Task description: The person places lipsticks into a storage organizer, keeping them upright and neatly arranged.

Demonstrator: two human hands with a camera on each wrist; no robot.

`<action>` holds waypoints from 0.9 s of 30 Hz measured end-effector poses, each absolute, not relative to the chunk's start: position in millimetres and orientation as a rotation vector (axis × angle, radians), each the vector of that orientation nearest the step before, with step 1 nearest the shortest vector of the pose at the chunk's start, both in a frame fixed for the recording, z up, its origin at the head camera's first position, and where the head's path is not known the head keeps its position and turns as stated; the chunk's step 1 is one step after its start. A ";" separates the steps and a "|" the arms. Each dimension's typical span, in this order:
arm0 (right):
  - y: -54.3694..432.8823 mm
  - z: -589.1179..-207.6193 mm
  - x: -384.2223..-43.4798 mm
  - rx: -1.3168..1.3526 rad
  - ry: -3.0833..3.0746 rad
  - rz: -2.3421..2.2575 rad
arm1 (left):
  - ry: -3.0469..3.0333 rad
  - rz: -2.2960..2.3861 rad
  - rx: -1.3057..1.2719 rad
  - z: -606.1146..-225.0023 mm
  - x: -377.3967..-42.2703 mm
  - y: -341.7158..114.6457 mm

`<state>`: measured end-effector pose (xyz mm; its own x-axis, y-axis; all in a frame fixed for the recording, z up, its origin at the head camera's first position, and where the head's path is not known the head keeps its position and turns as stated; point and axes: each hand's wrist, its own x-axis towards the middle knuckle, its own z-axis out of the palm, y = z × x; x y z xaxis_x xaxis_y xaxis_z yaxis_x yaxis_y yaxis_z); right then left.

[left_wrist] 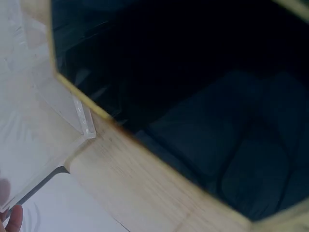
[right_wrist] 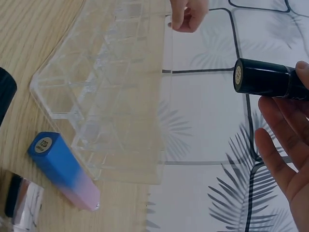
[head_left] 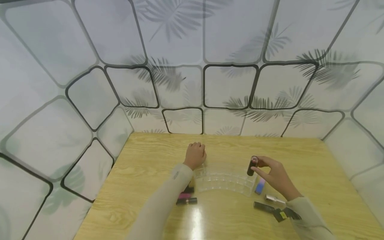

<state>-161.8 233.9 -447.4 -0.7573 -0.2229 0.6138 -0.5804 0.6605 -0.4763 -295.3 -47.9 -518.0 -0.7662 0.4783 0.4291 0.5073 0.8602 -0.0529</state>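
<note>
Between the thumb and fingers of my right hand [head_left: 274,170] is a black lipstick tube [head_left: 252,167], its top end clear and pinkish. It is held above the right end of a clear plastic tiered organizer [head_left: 223,180]. In the right wrist view, the black tube [right_wrist: 264,78] lies sideways with a round label on its base. My left hand [head_left: 195,155] pinches the organizer's back left corner; in the left wrist view its fingertips [left_wrist: 15,218] show on either side of the clear edge. The organizer's compartments [right_wrist: 96,96] look bare.
Right of the organizer lie a blue-and-pink lipstick [head_left: 260,186], a silver tube [head_left: 275,199], a black tube [head_left: 263,207] and a black piece with a yellow patch [head_left: 280,215]. Beside my left forearm are a black tube [head_left: 187,201] and a magenta item [head_left: 184,196]. Patterned walls edge the wooden table [head_left: 228,220].
</note>
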 end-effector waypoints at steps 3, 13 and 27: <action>235.4 -452.0 -161.9 0.601 -2.382 0.926 | -2.582 -0.086 -0.721 -522.0 -295.9 -47.8; 236.6 -462.8 -163.5 0.595 -2.398 0.930 | -2.568 -0.073 -0.786 -516.3 -289.8 -51.8; 243.1 -476.4 -166.9 0.513 -2.489 0.899 | -2.624 0.065 -0.837 -514.8 -287.7 -72.4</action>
<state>-166.9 243.1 -476.4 -0.8334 -0.1907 0.5187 -0.4782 0.7195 -0.5037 -287.7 -72.4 -514.8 -0.7483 0.5661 0.3457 0.5483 0.8212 -0.1580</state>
